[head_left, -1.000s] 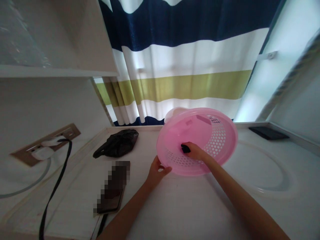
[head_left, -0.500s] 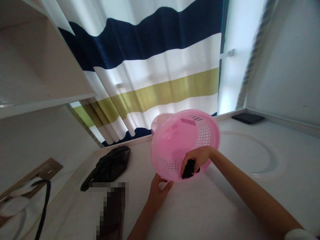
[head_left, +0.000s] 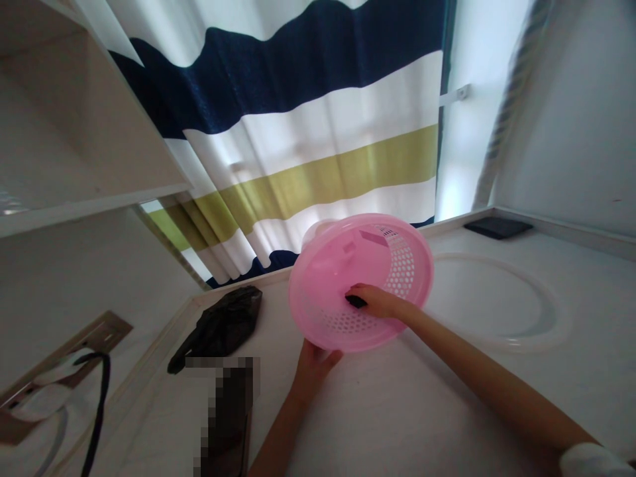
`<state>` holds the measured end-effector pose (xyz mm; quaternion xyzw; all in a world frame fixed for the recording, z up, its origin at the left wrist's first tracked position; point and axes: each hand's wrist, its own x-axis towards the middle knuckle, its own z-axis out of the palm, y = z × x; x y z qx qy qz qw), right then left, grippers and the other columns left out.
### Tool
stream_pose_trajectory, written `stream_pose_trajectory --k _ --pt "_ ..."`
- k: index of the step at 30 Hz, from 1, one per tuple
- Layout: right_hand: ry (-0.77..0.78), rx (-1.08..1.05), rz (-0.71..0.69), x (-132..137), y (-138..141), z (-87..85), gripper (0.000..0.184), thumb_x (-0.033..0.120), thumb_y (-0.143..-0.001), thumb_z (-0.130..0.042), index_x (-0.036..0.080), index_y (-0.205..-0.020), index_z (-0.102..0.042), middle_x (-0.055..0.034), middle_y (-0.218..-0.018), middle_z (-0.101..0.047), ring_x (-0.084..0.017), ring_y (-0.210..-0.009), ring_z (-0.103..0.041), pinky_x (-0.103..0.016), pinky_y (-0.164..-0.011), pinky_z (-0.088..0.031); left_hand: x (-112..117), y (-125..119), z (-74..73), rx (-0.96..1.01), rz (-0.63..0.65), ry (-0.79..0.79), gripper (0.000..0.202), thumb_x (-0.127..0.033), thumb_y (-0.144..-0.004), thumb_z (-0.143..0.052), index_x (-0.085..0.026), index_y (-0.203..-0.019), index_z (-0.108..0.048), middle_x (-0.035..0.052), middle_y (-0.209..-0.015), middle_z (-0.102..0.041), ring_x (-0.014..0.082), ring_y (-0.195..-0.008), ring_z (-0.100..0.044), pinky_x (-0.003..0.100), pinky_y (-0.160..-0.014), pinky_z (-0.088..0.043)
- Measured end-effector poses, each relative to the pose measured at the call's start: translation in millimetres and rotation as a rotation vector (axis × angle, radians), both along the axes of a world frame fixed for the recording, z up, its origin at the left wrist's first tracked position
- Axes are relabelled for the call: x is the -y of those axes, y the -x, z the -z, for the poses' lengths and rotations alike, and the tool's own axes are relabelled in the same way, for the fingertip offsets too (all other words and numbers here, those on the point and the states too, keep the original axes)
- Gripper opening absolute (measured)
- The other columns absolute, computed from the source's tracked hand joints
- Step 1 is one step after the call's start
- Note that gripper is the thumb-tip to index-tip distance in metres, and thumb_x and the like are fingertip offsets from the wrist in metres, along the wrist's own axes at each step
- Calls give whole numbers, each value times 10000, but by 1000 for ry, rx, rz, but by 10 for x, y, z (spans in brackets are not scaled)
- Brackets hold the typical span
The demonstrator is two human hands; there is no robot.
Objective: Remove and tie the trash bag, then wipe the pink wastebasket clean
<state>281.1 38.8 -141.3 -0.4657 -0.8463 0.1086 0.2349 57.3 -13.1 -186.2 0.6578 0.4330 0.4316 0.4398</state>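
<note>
A round pink plastic basket [head_left: 342,262] with a perforated wall is tilted up on its edge on the white table [head_left: 397,411], its inside facing me. My left hand [head_left: 313,368] grips its lower rim from below. My right hand [head_left: 375,301] is inside the basket, fingers closed on a small black object [head_left: 356,301] pressed against the perforated wall. What the black object is cannot be made out.
A crumpled black plastic bag [head_left: 221,324] lies left of the basket. A dark phone [head_left: 226,417] lies near me. A clear ring [head_left: 497,308] lies at right, a black flat item [head_left: 497,227] by the far wall. A socket with a black cable [head_left: 97,397] is at left.
My right hand, which had pulled back to the basket's lower rim with the black object, has gone deeper inside again. The view has shifted slightly; my left hand stays on the rim.
</note>
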Motion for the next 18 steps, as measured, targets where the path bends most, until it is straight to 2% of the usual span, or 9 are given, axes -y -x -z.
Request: stream_pose_trajectory --k 3,8,11,14,16,18 --pt "51 29 -63 36 19 -12 395 96 -642 -500 152 -1027 -567 -98 -1038 -573 -200 -949 -508 -330 -827 -370 8 7 31 -88 18 -17 492 -323 -633 -633 -149 -1049 -436 116 -1082 -543 224 -1028 -494 411 -909 -352" --pt "241 3 -308 202 -33 -288 487 24 -580 -476 188 -1028 -576 -35 -1023 -594 -152 -912 -532 -270 -813 -383 88 -22 -32 -157 -48 -146 405 -323 -688 -575 -172 -1045 -456 84 -1068 -551 219 -1029 -485 433 -921 -327" --pt "453 78 -420 338 -34 -437 466 42 -562 -501 188 -996 -594 -17 -942 -621 -139 -815 -556 -237 -717 -419 112 -44 -70 -92 -60 -169 417 -323 -700 -565 -174 -1064 -427 81 -1084 -534 204 -1027 -484 405 -919 -341" --pt "673 172 -472 457 -29 -532 412 88 -584 -522 183 -978 -599 -9 -839 -635 -124 -687 -563 -216 -606 -430 78 -15 -88 79 -74 -150 351 -327 -743 -513 -169 -1041 -414 84 -1048 -535 178 -963 -519 353 -865 -398" --pt "694 196 -451 491 -49 -566 370 98 -596 -522 188 -944 -607 -7 -820 -634 -127 -684 -565 -217 -610 -430 40 24 -99 187 -147 -151 300 -335 -769 -475 -163 -1007 -413 80 -994 -543 161 -905 -539 326 -817 -428" --pt "549 176 -380 461 -85 -562 335 106 -625 -498 204 -927 -607 -13 -867 -628 -144 -767 -563 -234 -677 -425 9 57 -108 253 -231 -159 299 -350 -774 -465 -160 -997 -404 80 -979 -542 158 -888 -542 321 -790 -441"
